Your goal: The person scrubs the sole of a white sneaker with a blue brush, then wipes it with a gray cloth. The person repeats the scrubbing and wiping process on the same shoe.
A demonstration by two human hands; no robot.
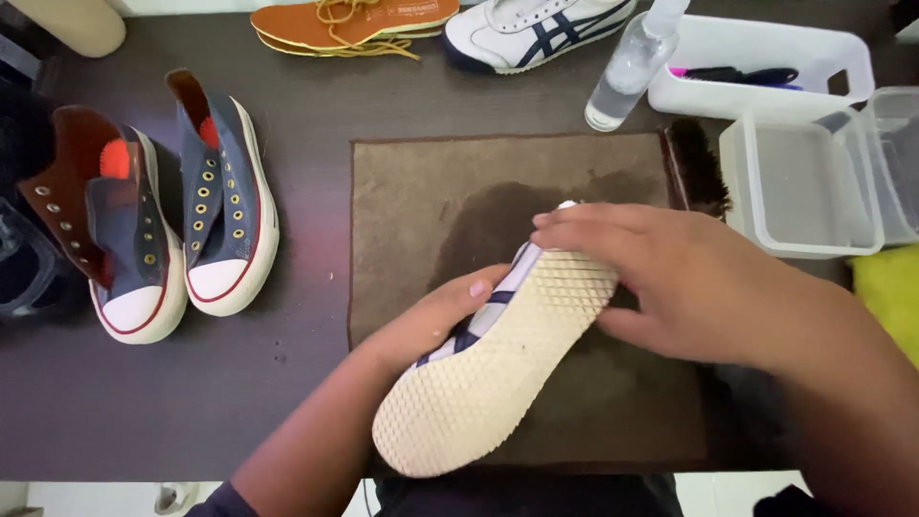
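A white sneaker (493,369) with dark stripes lies sole-up on the brown mat (412,191), tilted so its cream tread faces the camera; the left hand (431,321) cups its side from beneath, fingers wrapped on the upper — likely to steady it; the right hand (661,278) lies flat over the toe end, pressing down. A spray bottle (632,62) and a dark brush (697,168) wait near the mat's far edge; a pair of blue canvas shoes (182,211) stands well apart to the left.

- We counted two white sneakers: one (498,369) sole-up, one (531,29) at the far edge.
- We saw two blue canvas shoes (124,239) (225,206).
- One brown cloth (431,191) lay there.
- There was one spray bottle (637,62).
- We counted three plastic containers (766,53) (799,187) (895,158).
- One brush (697,168) showed.
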